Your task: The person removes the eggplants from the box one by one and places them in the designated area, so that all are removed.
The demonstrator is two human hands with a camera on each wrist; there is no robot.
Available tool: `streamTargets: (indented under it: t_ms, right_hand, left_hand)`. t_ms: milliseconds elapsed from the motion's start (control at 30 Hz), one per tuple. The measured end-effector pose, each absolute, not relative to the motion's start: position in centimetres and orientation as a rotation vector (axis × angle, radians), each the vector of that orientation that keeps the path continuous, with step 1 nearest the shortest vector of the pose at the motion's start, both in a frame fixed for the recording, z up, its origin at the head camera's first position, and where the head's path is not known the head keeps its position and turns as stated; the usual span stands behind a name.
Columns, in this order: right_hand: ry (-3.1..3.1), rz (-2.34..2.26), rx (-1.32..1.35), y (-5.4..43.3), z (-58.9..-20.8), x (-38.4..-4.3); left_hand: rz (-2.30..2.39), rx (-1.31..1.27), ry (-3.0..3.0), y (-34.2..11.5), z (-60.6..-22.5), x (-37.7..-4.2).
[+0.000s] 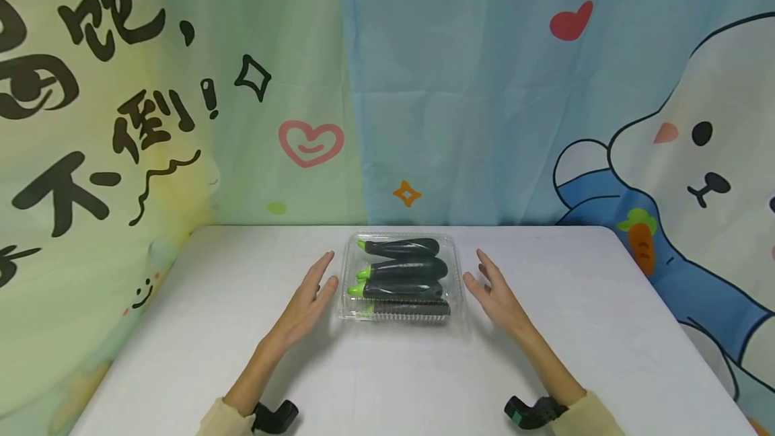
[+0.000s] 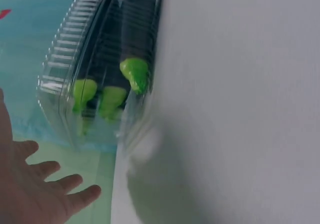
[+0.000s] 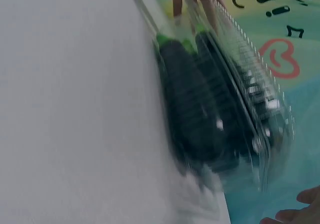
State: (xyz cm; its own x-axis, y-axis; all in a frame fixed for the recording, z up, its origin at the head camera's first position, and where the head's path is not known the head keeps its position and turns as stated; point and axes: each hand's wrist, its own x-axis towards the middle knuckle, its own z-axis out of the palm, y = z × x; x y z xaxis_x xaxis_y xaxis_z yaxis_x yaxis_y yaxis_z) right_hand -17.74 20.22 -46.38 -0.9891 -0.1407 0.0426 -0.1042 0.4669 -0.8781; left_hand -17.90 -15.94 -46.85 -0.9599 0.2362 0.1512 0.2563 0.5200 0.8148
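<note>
A clear plastic clamshell box [image 1: 455,288] stands on the white table, with several dark eggplants [image 1: 407,268] with bright green stem ends lying in it. To its left my left hand [image 1: 311,301] is held with fingers extended, a small gap from the box's side. My right hand [image 1: 499,298] mirrors it on the right, also apart from the box, fingers loosely straight. Spread fingertips of the left hand [image 2: 35,184] show below the box in the left wrist view. In the blurred right wrist view, part of the right hand [image 3: 300,211] appears at the lower corner.
The white table [image 1: 575,288] reaches back to a printed curtain [image 1: 454,86] with hearts, lettering and a cartoon animal. Black devices [image 1: 275,417] sit on both wrists, by the beige sleeves [image 1: 224,420].
</note>
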Motion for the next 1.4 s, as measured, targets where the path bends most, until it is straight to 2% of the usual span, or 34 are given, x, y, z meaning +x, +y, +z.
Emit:
streamTargets:
  t_ms: [300,500,800,1067,1400]
  right_hand:
    - [2.475,-1.794,-0.189,18.0,-45.7,-16.3]
    - [2.425,-1.787,-0.127,17.4,-46.3,-15.5]
    - [2.480,-1.687,-0.202,16.5,-47.5,-14.8]
    - [2.506,-1.679,-0.232,16.2,-48.1,-15.0]
    - [2.477,-1.701,-0.166,16.3,-49.1,-15.0]
  left_hand:
    - [-1.695,-0.432,-2.592,-14.6,-47.3,-16.9]
    - [-1.823,-0.447,-2.549,-14.0,-47.9,-16.5]
    - [-1.910,-0.430,-2.560,-13.2,-47.9,-16.2]
    - [-1.874,-0.297,-2.640,-13.0,-48.7,-16.0]
    - [-1.812,-0.276,-2.662,-12.8,-49.1,-16.2]
